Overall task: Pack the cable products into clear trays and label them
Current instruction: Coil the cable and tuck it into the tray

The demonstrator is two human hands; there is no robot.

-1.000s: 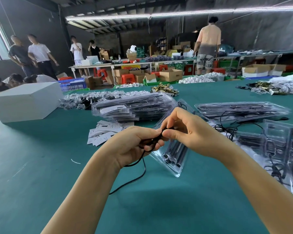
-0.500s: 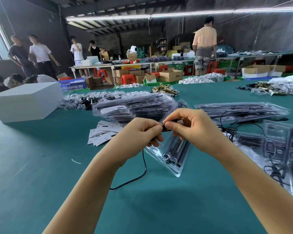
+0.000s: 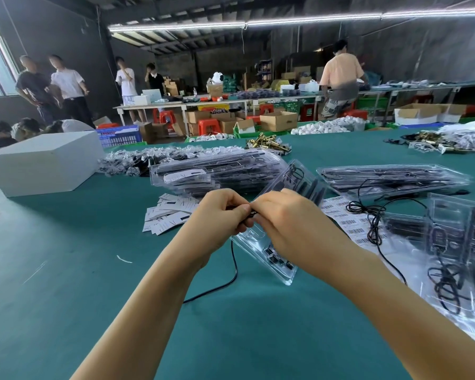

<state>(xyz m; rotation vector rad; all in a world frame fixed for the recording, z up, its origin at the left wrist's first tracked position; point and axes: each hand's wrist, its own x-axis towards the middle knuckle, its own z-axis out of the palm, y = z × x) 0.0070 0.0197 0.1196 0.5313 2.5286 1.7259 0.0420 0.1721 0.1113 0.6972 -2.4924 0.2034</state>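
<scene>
We see our two forearms reach forward over the green table (image 3: pixel 52 311). Our left hand (image 3: pixel 220 218) and our right hand (image 3: pixel 291 223) meet above it, fingertips touching. Both are closed narrow, and together they pinch a thin black cable (image 3: pixel 234 266). The part between the fingers is almost hidden, so we cannot tell how it is folded. Below the left hand the cable hangs down and then lies on the table, curving toward us.

Just behind the hands a clear tray (image 3: pixel 274 259) stands tilted, its lower edge on the table. Dark parts sit inside it. We cannot tell if a hand touches the tray.

To the right, more clear trays (image 3: pixel 455 242) lie flat with black cables in them, and a loose black cable (image 3: pixel 373 215) crosses a sheet of barcode labels (image 3: pixel 340 215). To the left of the hands lies a small heap of white cards (image 3: pixel 167 215).

Farther away there are two stacks of filled trays: one stack (image 3: pixel 214 171) behind the cards, the other stack (image 3: pixel 392 176) to the right. A white box (image 3: pixel 44 163) stands at the far left of the table.

Beyond the table we see cardboard boxes (image 3: pixel 277 120), red stools (image 3: pixel 209 126) and several people standing.
</scene>
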